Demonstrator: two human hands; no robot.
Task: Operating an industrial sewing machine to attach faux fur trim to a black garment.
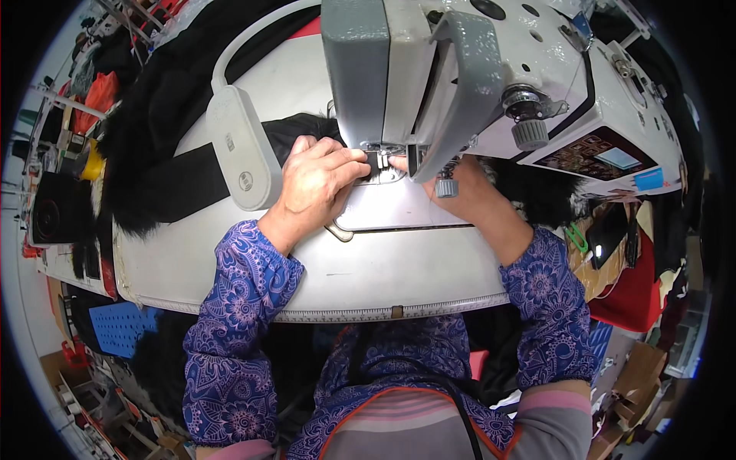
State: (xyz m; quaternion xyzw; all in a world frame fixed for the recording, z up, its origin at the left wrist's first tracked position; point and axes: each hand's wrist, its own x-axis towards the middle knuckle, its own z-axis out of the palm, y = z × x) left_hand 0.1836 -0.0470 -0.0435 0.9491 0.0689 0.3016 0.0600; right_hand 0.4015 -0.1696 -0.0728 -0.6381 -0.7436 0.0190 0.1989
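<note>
A sewing machine [356, 69] with a grey and white head stands over a pale work table. My left hand [314, 184] is closed, its fingers together and pressing black fabric [287, 132] just left of the presser foot [383, 159]. A long black strip [188, 184] with furry edges stretches leftward from there. On the other side, my right hand [464, 192] reaches behind the machine's grey guard. One of its fingertips shows beside the presser foot; the other fingers are hidden, so its grip cannot be seen.
A white lamp [244, 149] on a bent arm hangs close to my left hand. Black fur material [172, 84] is heaped at the far left, with more black fur [540, 188] at right. A measuring tape [345, 314] runs along the table's near edge.
</note>
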